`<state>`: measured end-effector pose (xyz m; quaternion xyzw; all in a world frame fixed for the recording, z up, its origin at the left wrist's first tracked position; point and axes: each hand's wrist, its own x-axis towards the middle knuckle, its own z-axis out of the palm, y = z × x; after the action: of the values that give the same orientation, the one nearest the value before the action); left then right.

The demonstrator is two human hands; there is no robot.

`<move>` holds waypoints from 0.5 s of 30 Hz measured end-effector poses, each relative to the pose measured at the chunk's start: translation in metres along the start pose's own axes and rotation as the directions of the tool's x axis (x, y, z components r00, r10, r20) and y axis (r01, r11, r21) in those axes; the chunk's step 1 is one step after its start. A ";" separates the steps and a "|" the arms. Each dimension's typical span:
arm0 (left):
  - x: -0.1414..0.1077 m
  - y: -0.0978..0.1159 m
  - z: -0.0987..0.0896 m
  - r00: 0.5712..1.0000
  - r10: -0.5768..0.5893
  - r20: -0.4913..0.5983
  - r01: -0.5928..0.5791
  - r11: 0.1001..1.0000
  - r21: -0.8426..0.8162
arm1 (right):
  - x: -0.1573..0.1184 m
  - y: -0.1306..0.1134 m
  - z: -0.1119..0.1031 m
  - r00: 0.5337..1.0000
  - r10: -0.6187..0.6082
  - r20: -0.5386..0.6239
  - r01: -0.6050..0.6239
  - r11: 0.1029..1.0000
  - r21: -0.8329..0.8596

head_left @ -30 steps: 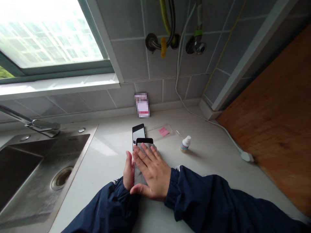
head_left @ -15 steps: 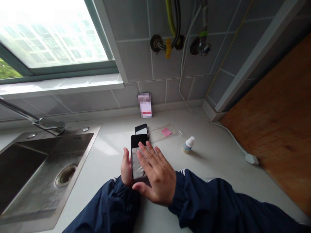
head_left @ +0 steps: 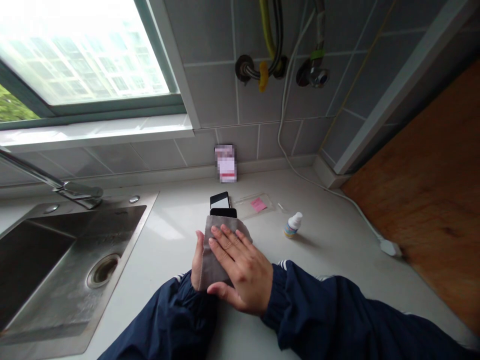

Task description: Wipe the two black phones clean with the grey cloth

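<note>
Pretty cramped kitchen corner here. The white countertop (head_left: 330,270) ran along a tiled wall (head_left: 210,95), with a big window (head_left: 78,55) at about 11 o'clock and a wooden panel (head_left: 420,175) out at 3 o'clock. A stainless steel sink (head_left: 129,250) sat at 9 o'clock, its chrome faucet (head_left: 78,191) reaching over it.

The gray microfiber cloth (head_left: 213,260) was in the middle of the counter, right between the hands. The right hand (head_left: 240,272) lay flat on top of it, fingers fairly close together, while the left hand (head_left: 197,262) stood edge-on against its left side. I can't tell if that one was actually gripping. A black phone (head_left: 223,213) poked out of the cloth at 12 o'clock, and just behind it, touching, was what looked like a second phone (head_left: 220,201), though the view was poor. At 1 o'clock lay a clear plastic sleeve (head_left: 255,205) with a pink note (head_left: 258,204), and a small dropper bottle (head_left: 293,226) stood at 2 o'clock.
</note>
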<state>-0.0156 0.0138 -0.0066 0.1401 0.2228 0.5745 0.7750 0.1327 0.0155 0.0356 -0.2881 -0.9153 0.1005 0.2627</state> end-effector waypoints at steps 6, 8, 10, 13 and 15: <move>0.003 -0.001 0.013 1.000 0.013 -0.024 -0.011 0.998 0.065 | 0.009 0.018 -0.003 1.000 0.023 -0.015 -0.023 0.999 -0.035; 0.004 -0.001 0.012 0.998 0.021 -0.056 -0.016 0.997 0.082 | 0.011 0.024 -0.003 0.999 0.029 -0.016 -0.030 0.999 -0.044; 0.005 -0.003 0.010 0.994 0.045 -0.102 -0.035 0.994 0.101 | 0.013 0.029 -0.004 0.999 0.039 -0.024 -0.040 0.998 -0.050; 0.005 -0.005 0.010 0.984 0.087 -0.158 -0.068 0.990 0.126 | 0.013 0.034 -0.005 0.997 0.066 -0.043 -0.068 0.997 -0.049; 0.005 -0.008 0.013 0.979 0.099 -0.179 -0.076 0.989 0.127 | 0.013 0.035 -0.005 0.995 0.083 -0.051 -0.085 0.996 -0.042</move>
<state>-0.0011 0.0167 0.0001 0.1422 0.3214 0.6043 0.7151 0.1428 0.0512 0.0332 -0.3343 -0.8977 0.0841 0.2745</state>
